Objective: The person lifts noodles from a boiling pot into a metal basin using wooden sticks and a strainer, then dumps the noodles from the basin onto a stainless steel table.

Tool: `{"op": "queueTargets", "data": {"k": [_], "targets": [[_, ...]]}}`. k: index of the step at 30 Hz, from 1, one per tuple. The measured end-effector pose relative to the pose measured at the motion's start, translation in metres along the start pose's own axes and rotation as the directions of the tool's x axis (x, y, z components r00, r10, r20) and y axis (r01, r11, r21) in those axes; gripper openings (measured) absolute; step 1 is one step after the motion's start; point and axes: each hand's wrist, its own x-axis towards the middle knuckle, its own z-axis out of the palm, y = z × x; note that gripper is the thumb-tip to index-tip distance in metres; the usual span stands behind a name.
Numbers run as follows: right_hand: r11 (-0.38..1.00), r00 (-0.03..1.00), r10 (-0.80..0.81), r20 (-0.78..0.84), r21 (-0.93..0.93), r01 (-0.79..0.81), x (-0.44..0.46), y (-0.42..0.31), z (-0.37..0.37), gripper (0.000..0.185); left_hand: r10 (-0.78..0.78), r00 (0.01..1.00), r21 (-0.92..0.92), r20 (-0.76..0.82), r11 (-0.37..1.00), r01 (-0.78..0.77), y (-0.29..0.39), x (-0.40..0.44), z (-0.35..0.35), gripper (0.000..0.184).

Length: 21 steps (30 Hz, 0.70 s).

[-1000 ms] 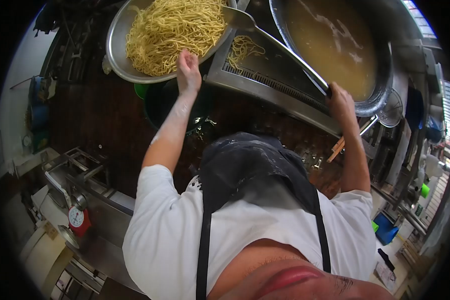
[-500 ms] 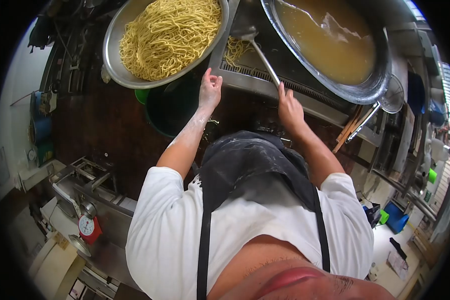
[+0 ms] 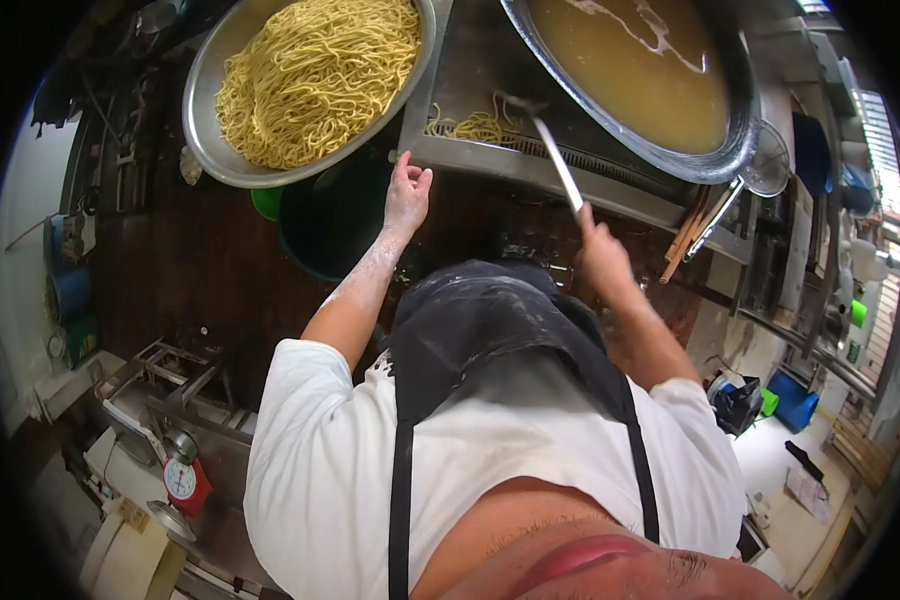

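Observation:
My right hand (image 3: 604, 260) is wrapped round the long metal handle of a ladle (image 3: 560, 166). The ladle's far end is smeared by motion over the metal stove top, beside some loose noodles (image 3: 478, 127). My left hand (image 3: 408, 197), dusted with white powder, hovers near the stove's front edge. Its fingers are loosely bent and apart, with nothing in them. To its upper left, a large metal bowl (image 3: 201, 110) holds a heap of yellow noodles (image 3: 320, 85). At the upper right stands a big metal pot (image 3: 692, 168) of cloudy yellowish liquid (image 3: 630, 75).
A wire strainer (image 3: 767, 165) and wooden sticks (image 3: 682, 240) rest right of the pot. Below the noodle bowl sits a dark green tub (image 3: 320, 235) on the brown floor. A red dial scale (image 3: 186, 484) stands on the counter at lower left.
My right hand has pulled the ladle back toward my body and slightly right, its far end now beside the loose noodles. The whole view has shifted a little; my left hand remains empty.

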Motion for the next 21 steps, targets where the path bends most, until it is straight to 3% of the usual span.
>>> {"op": "queueTargets", "data": {"k": [3,5,6,8,9,11,13,15,16,18,19,21], "targets": [[0.951,0.985,-0.14,0.1,0.291,0.106,-0.043,-0.011,-0.021,0.078,-0.01,1.0,-0.02,-0.007,1.0,0.01,0.005,0.0,-0.002,0.063],[0.876,0.971,-0.24,-0.024,0.425,0.227,-0.038,-0.001,-0.046,0.074,-0.022,1.0,-0.024,0.009,0.999,0.022,0.009,0.0,-0.003,0.063],[0.894,0.97,-0.24,-0.028,0.384,0.232,-0.024,0.002,-0.051,0.073,-0.027,1.0,-0.027,0.016,0.999,0.027,0.01,0.0,-0.002,0.063],[0.776,0.982,-0.19,-0.004,0.612,0.153,0.001,0.003,-0.06,0.065,0.002,1.0,0.0,0.001,1.0,-0.002,0.002,0.003,0.006,0.063],[0.641,0.961,-0.084,0.264,0.753,-0.151,0.009,-0.004,-0.084,0.062,0.017,1.0,0.012,-0.014,1.0,-0.017,-0.001,0.006,0.009,0.062],[0.532,0.946,-0.166,0.279,0.833,-0.152,0.025,0.047,-0.08,0.056,0.005,0.999,0.008,-0.032,1.0,-0.005,0.003,0.004,0.007,0.062],[0.768,0.933,-0.099,0.346,0.623,-0.15,0.039,0.13,-0.068,0.055,-0.015,0.999,0.017,-0.047,1.0,0.016,0.003,0.003,0.01,0.062],[0.961,0.993,0.034,0.112,0.271,-0.064,0.038,0.165,-0.114,0.051,-0.038,0.998,0.048,-0.049,0.998,0.04,-0.007,0.003,0.012,0.063],[0.963,0.993,-0.101,0.055,0.258,0.083,0.039,0.195,-0.132,0.049,-0.062,0.997,0.061,-0.052,0.996,0.065,-0.006,0.002,0.013,0.063],[0.964,0.98,-0.139,0.144,0.246,0.1,0.042,0.236,-0.173,0.049,-0.066,0.996,0.072,-0.066,0.995,0.071,-0.006,0.004,0.021,0.062],[0.973,0.959,-0.047,0.281,0.231,-0.02,0.049,0.244,-0.198,0.05,-0.067,0.995,0.078,-0.078,0.994,0.073,-0.007,0.007,0.025,0.062],[0.984,0.917,0.067,0.393,0.129,-0.127,0.063,0.222,-0.237,0.055,-0.055,0.995,0.13,-0.087,0.989,0.066,-0.003,0.015,0.033,0.06]]}}
